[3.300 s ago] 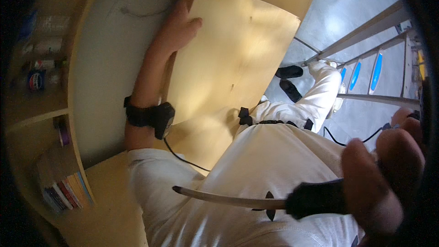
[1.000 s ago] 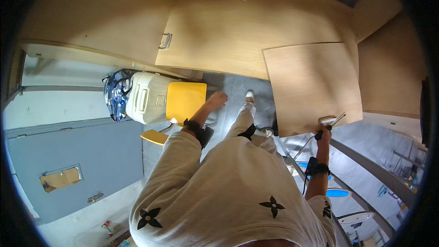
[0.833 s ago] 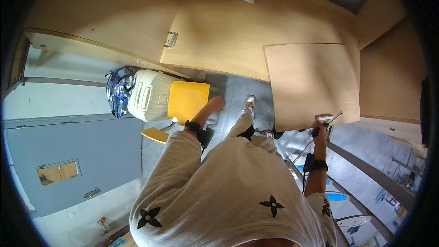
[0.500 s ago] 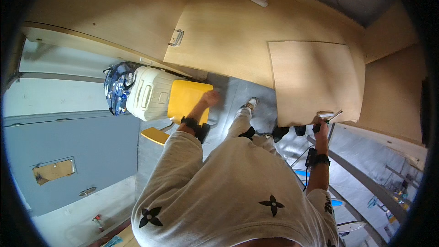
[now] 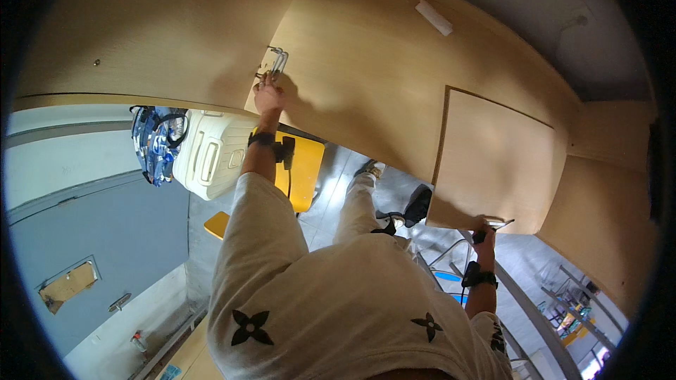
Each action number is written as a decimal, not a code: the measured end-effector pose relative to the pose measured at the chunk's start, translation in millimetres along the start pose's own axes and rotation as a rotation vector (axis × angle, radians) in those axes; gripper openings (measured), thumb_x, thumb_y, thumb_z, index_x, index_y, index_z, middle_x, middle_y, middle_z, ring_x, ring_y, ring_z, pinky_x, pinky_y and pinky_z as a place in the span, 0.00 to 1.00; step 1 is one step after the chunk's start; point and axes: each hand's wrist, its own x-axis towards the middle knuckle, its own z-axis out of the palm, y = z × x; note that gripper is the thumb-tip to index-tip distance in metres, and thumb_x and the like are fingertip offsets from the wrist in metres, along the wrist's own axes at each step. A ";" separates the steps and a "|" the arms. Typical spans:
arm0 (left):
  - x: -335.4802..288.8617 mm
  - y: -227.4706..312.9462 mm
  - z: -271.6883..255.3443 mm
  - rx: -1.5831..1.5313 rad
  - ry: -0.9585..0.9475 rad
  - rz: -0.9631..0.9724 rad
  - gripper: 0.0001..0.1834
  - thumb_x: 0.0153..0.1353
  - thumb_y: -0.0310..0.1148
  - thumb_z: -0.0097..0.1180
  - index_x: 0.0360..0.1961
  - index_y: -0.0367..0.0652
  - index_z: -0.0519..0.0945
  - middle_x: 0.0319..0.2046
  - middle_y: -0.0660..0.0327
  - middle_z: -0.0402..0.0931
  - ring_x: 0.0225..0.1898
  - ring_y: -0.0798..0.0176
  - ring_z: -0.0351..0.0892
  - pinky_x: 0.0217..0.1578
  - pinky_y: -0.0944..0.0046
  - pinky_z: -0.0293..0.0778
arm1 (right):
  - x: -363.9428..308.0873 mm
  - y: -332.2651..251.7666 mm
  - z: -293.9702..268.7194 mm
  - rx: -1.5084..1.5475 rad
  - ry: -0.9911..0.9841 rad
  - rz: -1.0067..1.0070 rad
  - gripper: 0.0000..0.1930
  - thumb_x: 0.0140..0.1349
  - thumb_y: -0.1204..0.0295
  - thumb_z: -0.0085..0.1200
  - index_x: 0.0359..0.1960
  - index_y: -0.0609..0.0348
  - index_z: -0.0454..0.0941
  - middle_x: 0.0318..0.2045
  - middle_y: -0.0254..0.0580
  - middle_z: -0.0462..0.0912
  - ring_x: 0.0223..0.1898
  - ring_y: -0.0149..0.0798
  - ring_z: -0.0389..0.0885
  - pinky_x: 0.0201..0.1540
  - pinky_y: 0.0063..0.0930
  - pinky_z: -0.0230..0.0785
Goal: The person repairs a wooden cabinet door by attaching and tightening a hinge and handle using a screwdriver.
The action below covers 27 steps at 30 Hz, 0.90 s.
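Note:
My left hand (image 5: 268,96) reaches to the left end of a pale wooden desktop (image 5: 359,49). Its fingers are stretched out at the lower end of a metal loop-shaped bracket (image 5: 279,63), seemingly touching it. My right hand (image 5: 483,232) is closed around a slim tool with a dark handle and thin metal shaft (image 5: 503,224), whose exact kind I cannot make out. That hand is at the near edge of a lighter loose board (image 5: 496,162) lying on the desktop. A small whitish piece beside the fingers is partly hidden.
A yellow chair (image 5: 307,169) stands under my left forearm, beside a cream suitcase (image 5: 211,158) and a blue patterned bag (image 5: 151,144). A white strip (image 5: 434,17) lies at the desktop's far side. Metal rails (image 5: 524,295) run at lower right; a grey door (image 5: 105,239) is at left.
My left hand has moved from above the yellow chair up to the metal bracket. My right hand keeps the tool at the board's near edge. The view has shifted.

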 end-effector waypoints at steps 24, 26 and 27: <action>74.2 22.7 -23.2 -0.035 -0.154 -0.253 0.16 0.56 0.36 0.51 0.45 0.41 0.75 0.46 0.50 0.73 0.50 0.52 0.71 0.51 0.57 0.66 | -11.9 1.2 9.6 0.029 -0.122 0.010 0.10 0.56 0.67 0.51 0.37 0.56 0.76 0.31 0.34 0.79 0.25 0.34 0.76 0.26 0.23 0.73; 80.9 19.6 -3.5 0.072 -0.272 -0.195 0.16 0.55 0.37 0.52 0.45 0.44 0.76 0.45 0.50 0.74 0.48 0.52 0.73 0.51 0.55 0.66 | 8.4 3.1 -33.4 -0.457 -0.114 -0.234 0.11 0.56 0.64 0.52 0.36 0.56 0.77 0.29 0.34 0.79 0.24 0.33 0.75 0.26 0.21 0.72; 80.5 11.0 4.3 0.120 -0.231 -0.166 0.15 0.55 0.37 0.52 0.44 0.45 0.76 0.44 0.50 0.75 0.47 0.52 0.74 0.51 0.55 0.66 | 16.5 3.3 -32.9 -0.618 -0.120 -0.308 0.11 0.56 0.63 0.53 0.36 0.56 0.77 0.29 0.34 0.79 0.24 0.33 0.75 0.26 0.21 0.71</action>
